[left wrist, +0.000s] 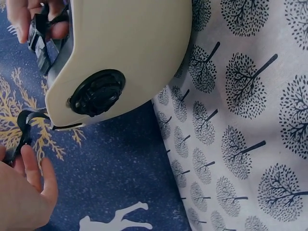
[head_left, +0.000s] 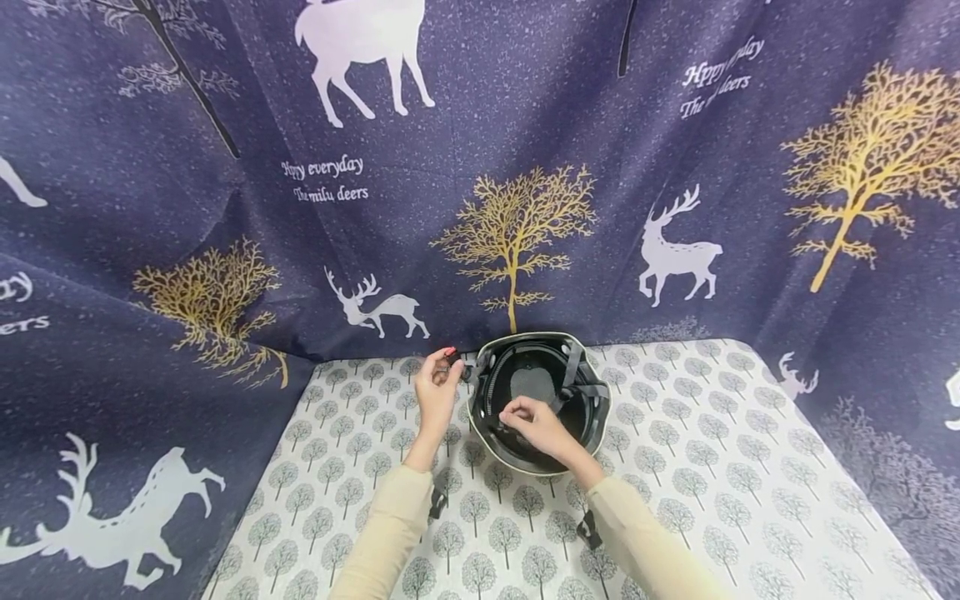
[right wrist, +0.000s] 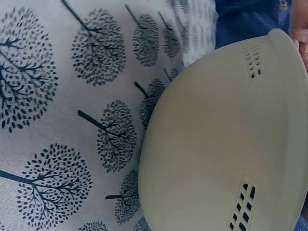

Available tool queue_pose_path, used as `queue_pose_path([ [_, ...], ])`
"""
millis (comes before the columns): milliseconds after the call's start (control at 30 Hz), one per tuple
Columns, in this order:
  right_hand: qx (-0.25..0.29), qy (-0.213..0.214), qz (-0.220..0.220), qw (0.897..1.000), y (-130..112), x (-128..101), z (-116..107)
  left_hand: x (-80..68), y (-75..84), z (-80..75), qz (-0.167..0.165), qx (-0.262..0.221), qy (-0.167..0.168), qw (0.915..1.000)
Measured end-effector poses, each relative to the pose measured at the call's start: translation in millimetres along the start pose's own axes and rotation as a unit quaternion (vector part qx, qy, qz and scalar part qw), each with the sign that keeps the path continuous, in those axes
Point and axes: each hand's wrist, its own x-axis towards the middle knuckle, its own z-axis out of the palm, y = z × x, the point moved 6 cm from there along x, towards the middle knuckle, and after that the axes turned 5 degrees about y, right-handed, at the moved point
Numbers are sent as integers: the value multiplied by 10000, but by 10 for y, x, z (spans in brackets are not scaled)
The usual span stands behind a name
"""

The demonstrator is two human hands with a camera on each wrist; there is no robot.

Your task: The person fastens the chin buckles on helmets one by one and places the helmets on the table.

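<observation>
A cream helmet [head_left: 534, 385] lies upside down on the table, its black lining and grey straps facing up. Its smooth outer shell [right wrist: 207, 144] fills much of the right wrist view. At the helmet's left rim my left hand [head_left: 437, 396] holds a black strap [left wrist: 23, 126] between thumb and fingers; a small red piece [head_left: 450, 352] shows at the fingertips. My right hand [head_left: 546, 429] reaches over the near rim and pinches a dark strap [left wrist: 42, 43]. A round black fitting [left wrist: 97, 94] sits on the shell's side. The right fingertips are mostly hidden in the right wrist view.
The table [head_left: 690, 500] has a white cloth printed with grey trees. Close behind the helmet hangs a dark blue curtain [head_left: 450, 250] with deer and gold trees. Black pieces [head_left: 589, 530] are at both forearms.
</observation>
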Motion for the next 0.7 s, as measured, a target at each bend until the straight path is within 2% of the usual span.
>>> queue_pose_path([
  [167, 570, 146, -60, 9983, -214, -3, -140, 2, 38, 45, 83, 45, -179, 9998],
  [333, 713, 307, -109, 9969, -183, 70, -225, -39, 111, 110, 59, 296, -396, 9988],
  [400, 631, 343, -241, 9971, -130, 115, -233, -69, 160, 144, 83, 458, -507, 9976],
  [533, 367, 452, -441, 9973, -116, 164, -249, -132, 296, 225, 373, 941, -749, 9920],
  [600, 234, 568, -355, 9975, -145, 169, -275, -160, 366, 264, 566, 1195, -837, 9877],
  [700, 172, 631, -262, 9975, -214, 165, -320, -184, 411, 310, 677, 1357, -981, 9836],
])
